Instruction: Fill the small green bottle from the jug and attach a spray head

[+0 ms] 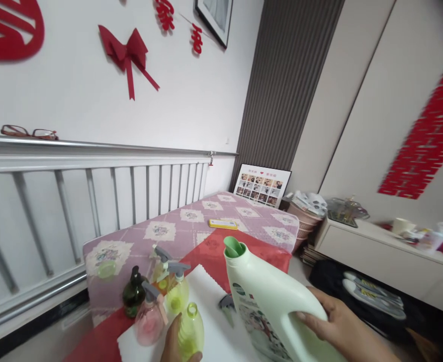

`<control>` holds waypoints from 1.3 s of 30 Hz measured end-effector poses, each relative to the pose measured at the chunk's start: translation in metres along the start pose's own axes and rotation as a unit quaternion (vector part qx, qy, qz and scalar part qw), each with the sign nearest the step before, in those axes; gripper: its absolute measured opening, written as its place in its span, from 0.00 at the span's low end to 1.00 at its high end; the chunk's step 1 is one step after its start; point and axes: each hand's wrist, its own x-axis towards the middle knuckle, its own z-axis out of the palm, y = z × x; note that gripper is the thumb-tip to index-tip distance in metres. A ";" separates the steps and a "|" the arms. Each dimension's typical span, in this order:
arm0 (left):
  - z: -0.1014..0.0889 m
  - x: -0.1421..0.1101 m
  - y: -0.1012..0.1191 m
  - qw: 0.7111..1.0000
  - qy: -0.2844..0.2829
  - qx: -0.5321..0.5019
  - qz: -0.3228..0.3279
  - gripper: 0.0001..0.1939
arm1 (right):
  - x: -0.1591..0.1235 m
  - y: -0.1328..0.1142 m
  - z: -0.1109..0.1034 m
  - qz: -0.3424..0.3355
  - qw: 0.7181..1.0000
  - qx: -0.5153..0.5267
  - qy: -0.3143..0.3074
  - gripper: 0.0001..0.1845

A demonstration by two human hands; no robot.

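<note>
One yellow bottle [193,326] is clasped in the curled left hand [172,339]; a tilted pale-green jug [268,294] is gripped in the closed right hand [332,319]. Between them is seen a spray head [227,303]; beyond the left hand, spray bottles [149,324] are grouped.

I had the bare left hand [171,342] low near the centre, digits curled in a grip; the bare right hand [338,319], wrist [368,344] angled from lower right, gripped too, thumb nearer me.
</note>
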 end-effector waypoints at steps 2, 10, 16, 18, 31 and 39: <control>0.008 0.001 0.005 1.000 -0.009 0.002 0.022 0.46 | 0.001 0.010 -0.002 -0.001 0.999 0.006 -0.051 0.25; 0.026 0.007 0.013 0.999 -0.021 0.000 0.025 0.48 | -0.003 0.014 -0.008 0.013 0.991 0.011 -0.133 0.21; 0.023 -0.002 0.007 1.000 0.005 0.009 0.027 0.43 | -0.003 0.015 -0.009 0.016 0.985 0.003 -0.172 0.20; 0.022 -0.004 0.010 1.000 0.003 0.009 0.030 0.42 | -0.001 0.015 -0.008 0.011 0.983 -0.007 -0.181 0.22; 0.015 -0.007 0.020 0.999 -0.009 -0.009 0.038 0.43 | 0.008 -0.011 0.012 -0.002 0.979 -0.061 -0.195 0.30; 0.022 -0.007 0.011 0.999 0.006 -0.032 0.035 0.42 | 0.013 -0.020 0.015 -0.020 0.977 -0.090 -0.192 0.24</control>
